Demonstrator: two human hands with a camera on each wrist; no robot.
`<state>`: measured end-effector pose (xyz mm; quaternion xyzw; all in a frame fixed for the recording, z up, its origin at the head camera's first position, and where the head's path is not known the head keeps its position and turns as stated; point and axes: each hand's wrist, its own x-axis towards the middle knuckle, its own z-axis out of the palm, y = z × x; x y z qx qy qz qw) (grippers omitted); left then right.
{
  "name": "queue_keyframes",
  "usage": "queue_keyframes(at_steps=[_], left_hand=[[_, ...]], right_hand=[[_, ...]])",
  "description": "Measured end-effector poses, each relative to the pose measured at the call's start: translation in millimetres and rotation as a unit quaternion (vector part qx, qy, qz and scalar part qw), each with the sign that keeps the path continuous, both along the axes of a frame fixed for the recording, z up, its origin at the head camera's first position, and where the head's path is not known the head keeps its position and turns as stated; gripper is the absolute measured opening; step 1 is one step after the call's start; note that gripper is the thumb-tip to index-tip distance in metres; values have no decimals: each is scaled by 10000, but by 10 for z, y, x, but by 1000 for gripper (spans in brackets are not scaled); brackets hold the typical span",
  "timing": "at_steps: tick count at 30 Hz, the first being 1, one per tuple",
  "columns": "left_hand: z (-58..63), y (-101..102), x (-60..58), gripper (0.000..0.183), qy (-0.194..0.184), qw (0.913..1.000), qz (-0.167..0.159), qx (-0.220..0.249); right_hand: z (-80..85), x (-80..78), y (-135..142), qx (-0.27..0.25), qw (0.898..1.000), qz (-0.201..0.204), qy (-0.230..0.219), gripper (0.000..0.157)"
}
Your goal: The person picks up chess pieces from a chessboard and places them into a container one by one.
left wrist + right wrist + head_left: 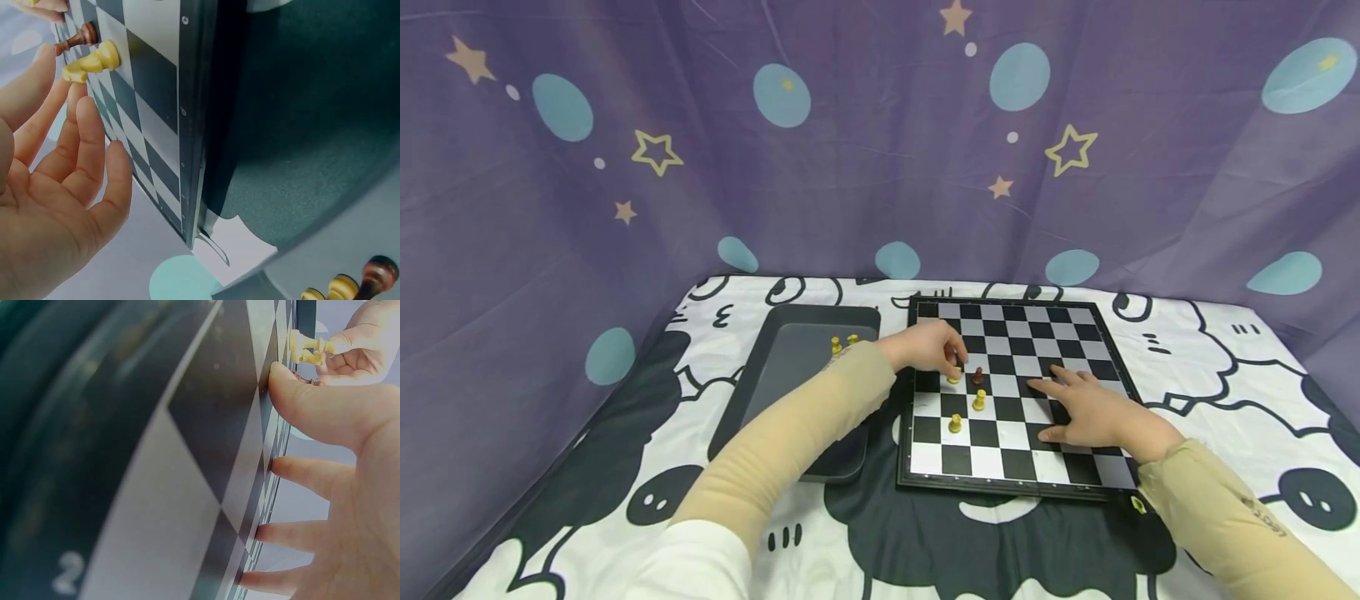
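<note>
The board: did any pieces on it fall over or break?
Nothing stands out. On the board, the red piece and the yellow pieces look upright. I see no breaks, but the left hand partly hides one.

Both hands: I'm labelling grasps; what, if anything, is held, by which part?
Right hand: nothing held. Left hand: at the top of a yellow piece; hold unclear.

Chessboard (1030, 342): black and white-to-grey checks, black border
Board numeral (67, 573): pale grey on black
Light chessmen (980, 401): plain yellow
Dark chessman (977, 377): reddish brown
Tray (790, 367): plain dark grey
Forearm covers (790, 442): beige, dark lettering on the right one
Upper left sleeve (700, 562): white
Tablecloth (985, 554): white, with black cartoon faces, outlines and large black patches
Backdrop (880, 192): purple, patterned with teal ovals, solid tan stars, yellow outlined stars and small white dots
</note>
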<state>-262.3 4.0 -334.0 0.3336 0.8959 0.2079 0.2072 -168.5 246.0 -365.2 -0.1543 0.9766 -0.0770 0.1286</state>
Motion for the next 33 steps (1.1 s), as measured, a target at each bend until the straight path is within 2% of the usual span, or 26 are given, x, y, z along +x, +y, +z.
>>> queue_keyframes(at_steps=[8,23,33], left_hand=[[6,37,10,17,88,9998,5,-170],[-56,88,10,7,393,9983,-26,-421],[-17,76,23,6,435,9982,41,-403]], right_hand=[[19,0,5,-53,9999,79,44,79],[-4,21,15,-148,9998,102,38,79],[7,16,12,-92,9998,135,97,78]])
